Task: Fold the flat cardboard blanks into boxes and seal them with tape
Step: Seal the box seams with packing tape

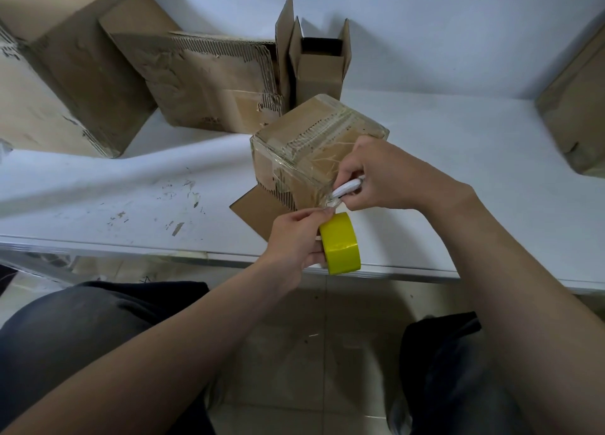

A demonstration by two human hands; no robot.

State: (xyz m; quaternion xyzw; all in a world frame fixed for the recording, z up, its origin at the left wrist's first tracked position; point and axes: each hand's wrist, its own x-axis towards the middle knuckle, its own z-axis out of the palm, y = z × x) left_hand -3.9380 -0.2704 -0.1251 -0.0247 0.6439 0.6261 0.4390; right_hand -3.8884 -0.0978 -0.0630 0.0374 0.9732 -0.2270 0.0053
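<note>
Sealing step: cutting the tape. The taped box (294,140) stands by the near edge of the table (458,172). Your left hand (294,238) grips the yellow tape roll (340,244) just in front of it. Your right hand (376,172) clasps a white cutter (347,185) at the box's near corner. The next move probably calls for a taut strip, a clean cut, and the end pressed flat.

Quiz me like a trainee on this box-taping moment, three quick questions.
1. True or false: the left hand holds the yellow tape roll.
2. The right hand grips: A) a white tool, B) a red marker, C) nothing?
3. Fill in: the small box behind the taped box has its top flaps ___.
Key: 1 true; 2 A; 3 up.
</note>
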